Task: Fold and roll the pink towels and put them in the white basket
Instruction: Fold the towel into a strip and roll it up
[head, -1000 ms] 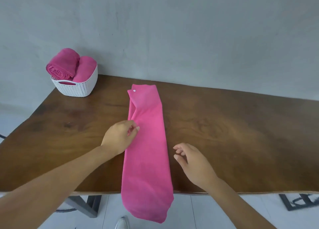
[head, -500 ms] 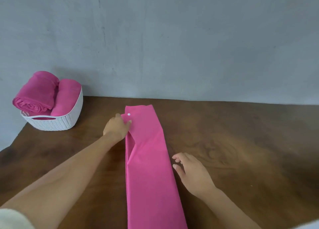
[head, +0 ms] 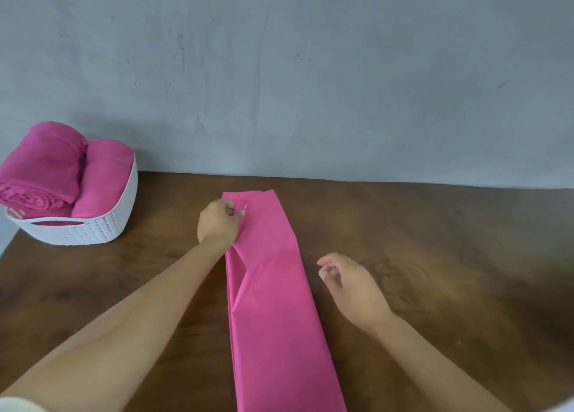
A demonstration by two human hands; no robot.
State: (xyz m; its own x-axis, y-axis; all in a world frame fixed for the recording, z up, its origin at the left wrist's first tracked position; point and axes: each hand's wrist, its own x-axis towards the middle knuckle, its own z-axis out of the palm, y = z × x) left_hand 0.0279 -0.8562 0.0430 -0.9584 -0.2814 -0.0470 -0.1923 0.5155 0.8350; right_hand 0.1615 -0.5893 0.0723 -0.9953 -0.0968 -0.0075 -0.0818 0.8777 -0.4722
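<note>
Table (head: 435,256) carries the pink towel (head: 273,303), a folded strip reaching toward the far edge; white basket (head: 93,231) at the far left corner. My left hand (head: 219,225) has slid up to pinch the strip's far corner, so rolling likely comes next. My right hand (head: 351,282) hovers alongside, loosely curled, empty.

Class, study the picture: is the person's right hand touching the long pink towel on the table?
No, the right hand hovers beside the pink towel, with bare table showing between them.
</note>
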